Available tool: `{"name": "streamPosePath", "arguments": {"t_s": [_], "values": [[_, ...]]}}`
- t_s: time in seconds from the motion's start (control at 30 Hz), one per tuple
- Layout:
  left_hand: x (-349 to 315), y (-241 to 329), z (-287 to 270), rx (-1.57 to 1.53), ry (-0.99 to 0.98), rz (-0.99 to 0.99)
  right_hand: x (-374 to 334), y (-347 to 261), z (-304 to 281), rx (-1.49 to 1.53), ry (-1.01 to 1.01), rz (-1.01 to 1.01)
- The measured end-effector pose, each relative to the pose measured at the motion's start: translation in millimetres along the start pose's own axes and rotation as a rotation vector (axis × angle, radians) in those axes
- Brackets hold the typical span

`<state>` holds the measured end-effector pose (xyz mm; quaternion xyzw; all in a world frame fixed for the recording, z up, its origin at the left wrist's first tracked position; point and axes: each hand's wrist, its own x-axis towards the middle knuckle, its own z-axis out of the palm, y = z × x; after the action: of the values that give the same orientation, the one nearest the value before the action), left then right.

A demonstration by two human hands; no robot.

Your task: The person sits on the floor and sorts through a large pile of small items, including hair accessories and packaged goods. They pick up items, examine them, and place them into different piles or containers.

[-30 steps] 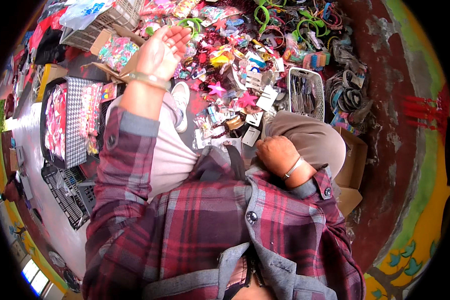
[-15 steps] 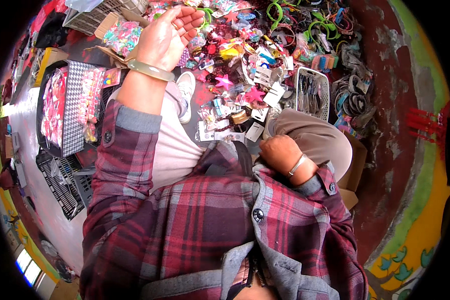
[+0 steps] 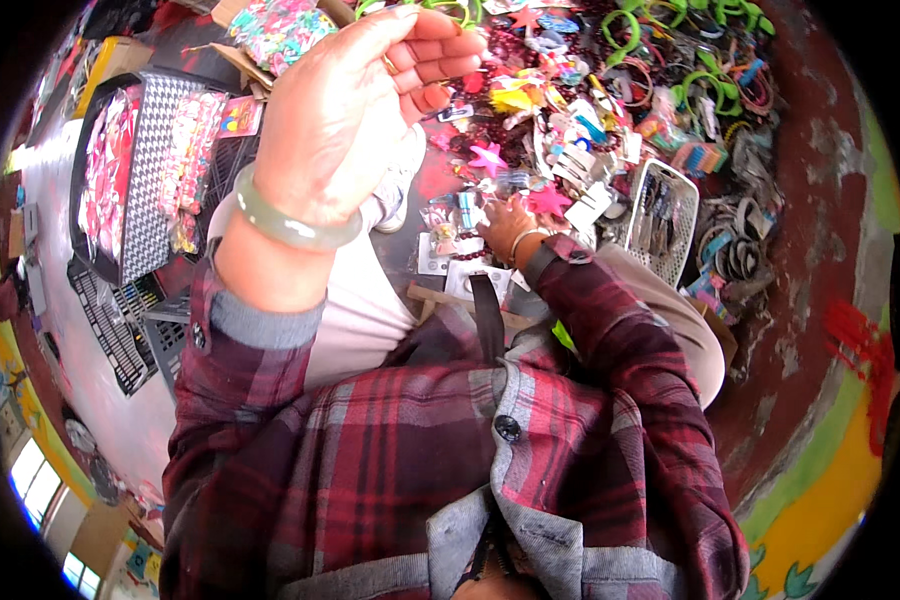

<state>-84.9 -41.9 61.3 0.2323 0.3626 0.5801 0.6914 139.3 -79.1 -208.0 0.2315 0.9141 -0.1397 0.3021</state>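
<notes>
My left hand (image 3: 340,120) is raised close to the camera, back toward me, fingers curled together. It wears a pale green bangle (image 3: 285,222) at the wrist and a ring. Whether anything lies in its palm is hidden. My right hand (image 3: 508,222) reaches down into a heap of small hair clips and carded accessories (image 3: 560,110), its fingertips among the pieces between two pink star clips (image 3: 488,158). The fingers are partly hidden by the hand's back. Both arms wear red plaid sleeves.
A white wire basket (image 3: 660,205) of dark clips stands right of the heap, with green hairbands (image 3: 690,20) beyond. A houndstooth display board (image 3: 150,170) and black wire racks (image 3: 120,320) lie to the left. My knee in pale trousers (image 3: 690,330) is at the right.
My right hand has left my knee and stretched forward into the heap of clips. My left hand has come up closer to the camera, fingers curling.
</notes>
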Motion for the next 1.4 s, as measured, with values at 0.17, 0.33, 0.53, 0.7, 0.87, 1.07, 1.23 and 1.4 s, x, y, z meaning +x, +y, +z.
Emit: {"name": "streamPosePath", "arguments": {"t_s": [0.17,0.33,0.53,0.7,0.87,1.07,1.23,1.4], "values": [[2,9,-2,-0.028,0.005,-0.038,77,-57,108,0.002,0.01,-0.232],[5,10,12,-0.036,0.164,-0.104,96,-106,198,-0.623,0.263,-0.334],[4,9,12,0.039,0.294,-0.119,61,-52,99,-0.211,-0.112,-0.466],[4,11,19,0.029,0.245,-0.134,54,-4,94,-0.168,-0.025,-0.306],[3,9,22,0.029,0.234,-0.122,58,45,76,-0.175,0.026,-0.153],[3,7,21,0.016,0.234,-0.141,72,96,61,-0.209,0.191,0.198],[4,6,22,0.003,0.23,-0.149,71,139,37,-0.233,0.231,0.292],[3,7,21,0.006,0.205,-0.158,65,175,17,-0.321,0.111,0.443]]}}
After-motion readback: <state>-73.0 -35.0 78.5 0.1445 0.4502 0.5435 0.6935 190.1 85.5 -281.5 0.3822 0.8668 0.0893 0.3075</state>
